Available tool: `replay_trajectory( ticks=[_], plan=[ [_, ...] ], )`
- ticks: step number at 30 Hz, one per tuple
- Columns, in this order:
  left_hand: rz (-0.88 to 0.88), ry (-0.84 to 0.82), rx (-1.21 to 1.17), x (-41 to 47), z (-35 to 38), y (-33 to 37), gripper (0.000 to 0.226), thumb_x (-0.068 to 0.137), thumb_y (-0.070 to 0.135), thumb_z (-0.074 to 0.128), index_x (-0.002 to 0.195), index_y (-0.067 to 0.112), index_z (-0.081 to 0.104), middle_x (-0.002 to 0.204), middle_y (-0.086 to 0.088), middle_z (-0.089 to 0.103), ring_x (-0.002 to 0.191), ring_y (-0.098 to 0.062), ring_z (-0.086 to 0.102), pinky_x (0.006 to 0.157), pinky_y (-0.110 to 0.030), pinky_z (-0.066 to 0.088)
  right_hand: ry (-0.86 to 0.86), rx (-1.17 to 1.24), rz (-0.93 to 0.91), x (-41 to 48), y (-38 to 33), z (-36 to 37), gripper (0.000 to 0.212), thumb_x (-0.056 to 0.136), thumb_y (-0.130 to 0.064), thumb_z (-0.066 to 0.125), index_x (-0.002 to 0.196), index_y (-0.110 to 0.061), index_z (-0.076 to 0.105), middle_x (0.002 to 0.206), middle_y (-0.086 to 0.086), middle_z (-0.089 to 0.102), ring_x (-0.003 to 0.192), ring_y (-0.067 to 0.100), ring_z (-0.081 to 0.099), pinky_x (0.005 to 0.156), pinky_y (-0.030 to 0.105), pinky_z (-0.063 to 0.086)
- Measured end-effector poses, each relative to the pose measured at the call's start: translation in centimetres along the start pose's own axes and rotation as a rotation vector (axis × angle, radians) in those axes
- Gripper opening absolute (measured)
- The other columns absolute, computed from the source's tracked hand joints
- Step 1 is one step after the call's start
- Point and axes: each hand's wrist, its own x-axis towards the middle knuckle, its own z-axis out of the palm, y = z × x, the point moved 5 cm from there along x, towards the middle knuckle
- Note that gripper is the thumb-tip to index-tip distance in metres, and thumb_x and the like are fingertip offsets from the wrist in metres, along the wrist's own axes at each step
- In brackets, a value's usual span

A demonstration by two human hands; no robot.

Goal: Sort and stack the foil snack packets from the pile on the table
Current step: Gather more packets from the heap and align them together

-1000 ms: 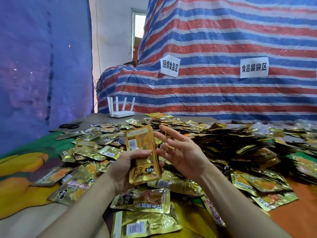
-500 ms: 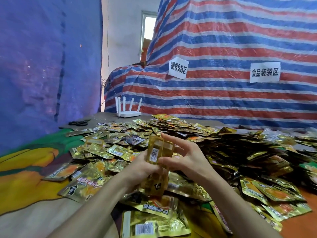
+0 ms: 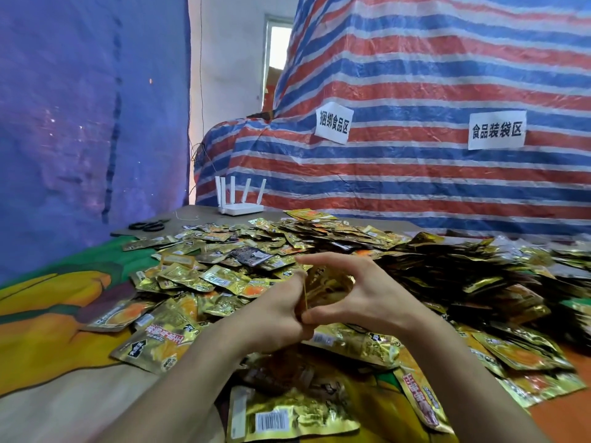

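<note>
Currently the left hand (image 3: 271, 321) and the right hand (image 3: 367, 302) both pinch one gold packet (image 3: 326, 286) edge-on just above the pile (image 3: 287, 238), and the slick foil could probably slip from so light a hold and vanish among unsorted ones.

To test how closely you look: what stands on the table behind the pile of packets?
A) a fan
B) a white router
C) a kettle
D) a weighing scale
B: a white router with upright antennas stands at the far end of the table, behind the pile.
</note>
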Motion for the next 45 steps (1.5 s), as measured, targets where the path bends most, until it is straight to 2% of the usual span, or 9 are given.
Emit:
replay_trajectory(
  ticks=[9, 12, 19, 21, 27, 30, 34, 39, 45],
  plan=[
    [0.171, 0.067, -0.019, -0.7, -0.3, 0.8, 0.022, 0.078, 0.012, 0.073, 0.094, 0.025, 0.067, 0.081, 0.007, 0.065, 0.069, -0.014, 0.06, 0.063, -0.037, 0.048, -0.066, 0.089, 0.035, -0.2, 0.8, -0.4, 0.062, 0.067, -0.027, 0.092, 0.123, -0.037, 0.069, 0.112, -0.009, 0.073, 0.1, 0.01, 0.072, 0.092, 0.031, 0.058],
    [0.213, 0.125, -0.099, -1.1, -1.0, 0.9, 0.008, 0.075, 0.019, 0.077, 0.079, 0.023, 0.071, 0.066, 0.016, 0.058, 0.058, -0.003, 0.051, 0.058, -0.02, 0.039, -0.027, 0.095, 0.021, -0.2, 0.6, -0.5, 0.069, 0.061, -0.039, 0.091, 0.125, -0.043, 0.066, 0.115, -0.015, 0.072, 0.104, 0.005, 0.069, 0.098, 0.033, 0.054],
    [0.216, 0.243, -0.132, -1.2, -1.4, 0.7, 0.017, 0.07, 0.013, 0.089, 0.084, 0.01, 0.08, 0.087, -0.009, 0.065, 0.077, -0.025, 0.063, 0.067, -0.033, 0.049, -0.165, 0.122, 0.125, -0.3, 2.0, 0.5, 0.089, 0.054, -0.032, 0.098, 0.129, -0.048, 0.053, 0.11, -0.016, 0.071, 0.101, 0.003, 0.07, 0.088, 0.019, 0.053],
    [0.178, 0.261, -0.13, -1.1, -1.4, 0.6, 0.019, 0.067, 0.009, 0.089, 0.082, 0.006, 0.079, 0.084, -0.015, 0.066, 0.075, -0.03, 0.062, 0.067, -0.038, 0.049, -0.19, 0.129, 0.1, -0.3, 1.9, 0.8, 0.068, 0.057, -0.028, 0.096, 0.112, -0.048, 0.061, 0.104, -0.018, 0.073, 0.096, 0.002, 0.071, 0.082, 0.017, 0.054],
    [-0.011, 0.343, -0.36, -0.9, -2.7, -0.5, 0.045, 0.053, 0.013, 0.093, 0.09, 0.009, 0.068, 0.083, -0.009, 0.074, 0.073, -0.02, 0.07, 0.063, -0.034, 0.059, 0.071, 0.418, 0.062, 0.2, 2.0, -0.3, 0.052, 0.072, -0.024, 0.086, 0.12, -0.016, 0.067, 0.109, 0.008, 0.075, 0.102, 0.028, 0.073, 0.088, 0.043, 0.06],
    [-0.074, 0.335, -0.423, -0.7, -2.6, -0.9, 0.063, 0.05, 0.018, 0.09, 0.097, 0.009, 0.049, 0.094, -0.018, 0.071, 0.082, -0.028, 0.071, 0.069, -0.044, 0.062, 0.15, 0.48, 0.096, 0.3, 2.1, 0.1, 0.024, 0.089, -0.012, 0.076, 0.112, -0.012, 0.072, 0.105, 0.009, 0.077, 0.097, 0.027, 0.075, 0.078, 0.04, 0.063],
    [-0.074, 0.29, -0.461, -0.5, -2.0, -1.1, 0.052, 0.057, 0.034, 0.09, 0.104, 0.025, 0.069, 0.101, -0.006, 0.074, 0.093, -0.024, 0.073, 0.073, -0.04, 0.061, 0.276, 0.546, 0.202, 0.5, 2.9, 0.6, 0.007, 0.093, -0.012, 0.07, 0.099, -0.013, 0.073, 0.092, 0.007, 0.078, 0.085, 0.022, 0.077, 0.064, 0.033, 0.062],
    [-0.154, 0.297, -0.581, -0.2, -1.8, -1.8, 0.047, 0.064, 0.028, 0.093, 0.106, 0.026, 0.071, 0.104, -0.008, 0.076, 0.087, -0.024, 0.075, 0.061, -0.034, 0.059, 0.386, 0.626, 0.358, 0.4, 4.0, 0.5, 0.016, 0.091, -0.017, 0.074, 0.106, -0.014, 0.067, 0.095, 0.008, 0.078, 0.086, 0.022, 0.077, 0.067, 0.036, 0.063],
    [-0.14, 0.307, -0.539, -0.2, -1.0, -1.4, 0.058, 0.068, 0.046, 0.086, 0.115, 0.022, 0.063, 0.113, -0.004, 0.071, 0.106, -0.021, 0.069, 0.085, -0.039, 0.058, 0.414, 0.542, 0.392, 0.1, 3.4, -0.9, 0.026, 0.083, -0.007, 0.079, 0.103, -0.019, 0.067, 0.089, 0.002, 0.078, 0.082, 0.021, 0.077, 0.063, 0.039, 0.064]
  ],
)
